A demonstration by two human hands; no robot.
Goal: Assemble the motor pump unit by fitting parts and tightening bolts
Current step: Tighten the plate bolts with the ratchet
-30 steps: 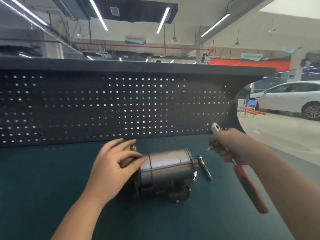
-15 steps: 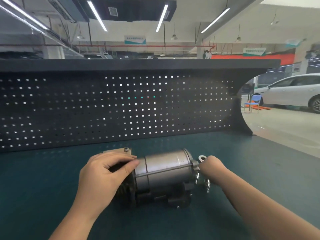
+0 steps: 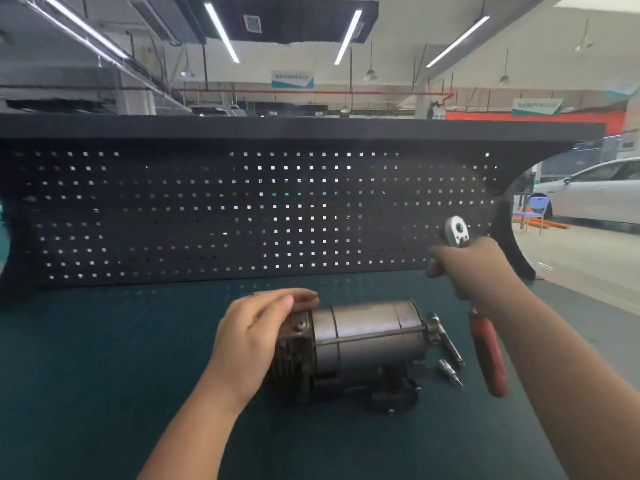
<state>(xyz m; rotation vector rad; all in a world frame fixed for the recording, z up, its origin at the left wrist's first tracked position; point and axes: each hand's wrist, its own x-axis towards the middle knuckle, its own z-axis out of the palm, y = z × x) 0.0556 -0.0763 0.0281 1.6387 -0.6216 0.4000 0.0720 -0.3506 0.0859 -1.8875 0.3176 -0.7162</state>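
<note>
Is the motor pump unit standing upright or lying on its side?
On its side: the grey cylindrical metal motor pump unit lies lengthwise on the green bench mat.

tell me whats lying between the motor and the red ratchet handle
Head view: a long extension bar and a short bit lie on the mat between motor and ratchet.

The motor pump (image 3: 360, 348) lay on its side near the middle of the worktop (image 3: 104, 375), in front of the pegboard (image 3: 242, 209) that stood along the worktop's far edge. The left hand (image 3: 252, 341) was laid over the pump's left end. Just right of the pump's right end, an extension bar (image 3: 448, 341) and a small bit (image 3: 451, 372) lay on the worktop. Further right and above them, a ratchet (image 3: 485, 351) was held off the worktop in the right hand (image 3: 474, 268), its head raised before the pegboard.
</note>
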